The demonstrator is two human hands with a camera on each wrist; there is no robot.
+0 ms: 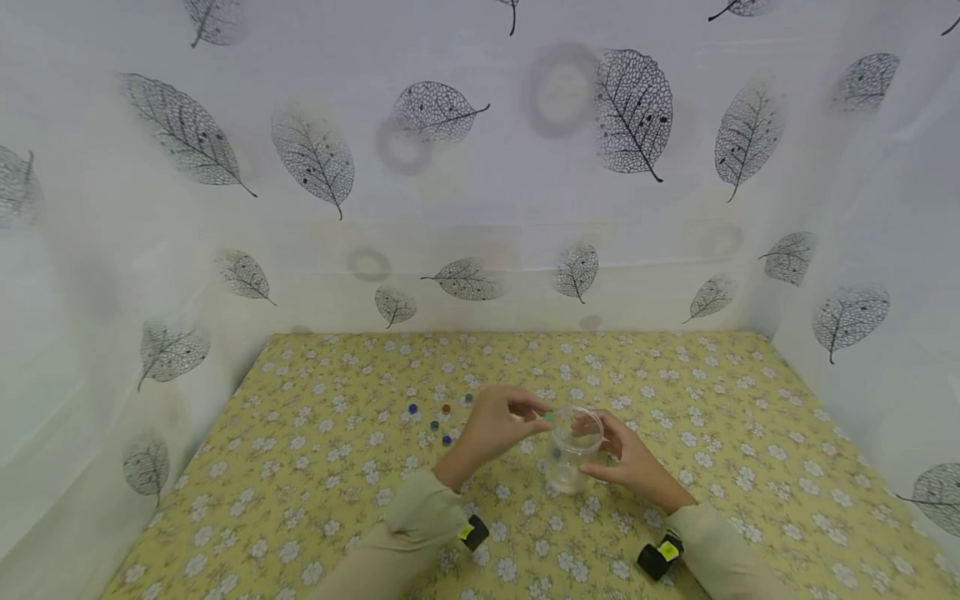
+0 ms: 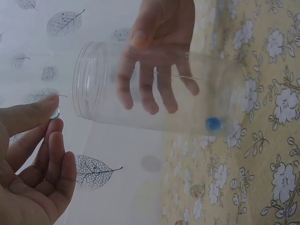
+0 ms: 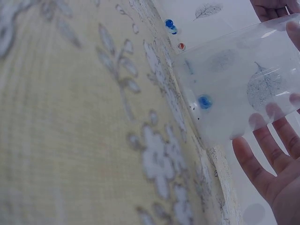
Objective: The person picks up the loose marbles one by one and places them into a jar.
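Head view, lower centre of the frame: both hands meet over the yellow floral tablecloth [image 1: 315,467]. The right hand [image 1: 633,462] wraps its fingers [image 2: 145,89] round the far side of a clear plastic jar [image 1: 573,450] with a wide threaded mouth, thumb on the near side, forearm coming in from the lower right. The jar stands on the cloth just right of centre, tilted a little toward the left hand. One small blue marble [image 2: 213,123] sits inside near the jar's bottom; it also shows in the right wrist view at centre right [image 3: 204,101]. The left hand [image 1: 495,429] reaches in from the lower left, wrist bent, thumb and index fingertip pinching a small greenish glass marble [image 1: 549,415] right at the jar's rim; the other fingers are loosely curled beneath. In the left wrist view that marble is a glint at the thumb tip [image 2: 55,112], just left of the jar mouth, not yet inside. A loose cluster of small coloured marbles [image 1: 438,417] lies on the cloth left of the left hand, apart from it. A white leaf-print curtain [image 1: 480,167] fills the upper frame.
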